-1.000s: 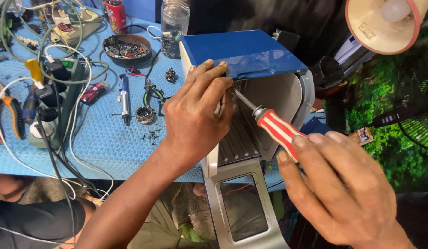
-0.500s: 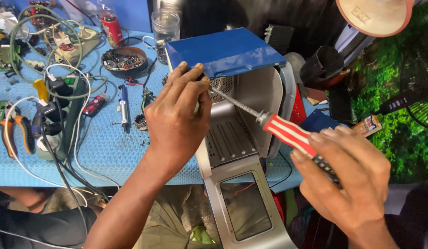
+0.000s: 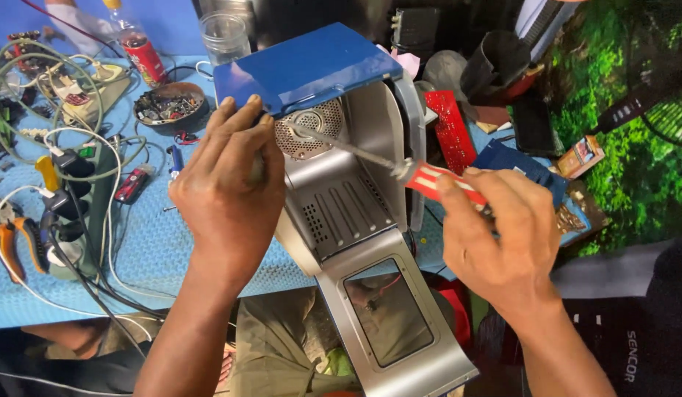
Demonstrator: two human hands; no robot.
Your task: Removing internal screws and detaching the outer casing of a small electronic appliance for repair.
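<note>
A small oven with a blue top and silver body lies on the blue table, its windowed door hanging open toward me. My left hand grips the oven's left front edge, fingers curled over the rim. My right hand is closed on a screwdriver with a red and white striped handle. Its metal shaft reaches into the cavity, and the tip rests near the round perforated fan grille on the back wall.
Left of the oven are a power strip with tangled cables, orange-handled pliers, a bowl of small parts, a glass jar and a red can. A red circuit board and dark parts lie at the right.
The view has shifted so the oven sits lower and more central. My right hand has pushed the screwdriver deeper into the cavity, toward the fan grille. My left hand keeps its grip.
</note>
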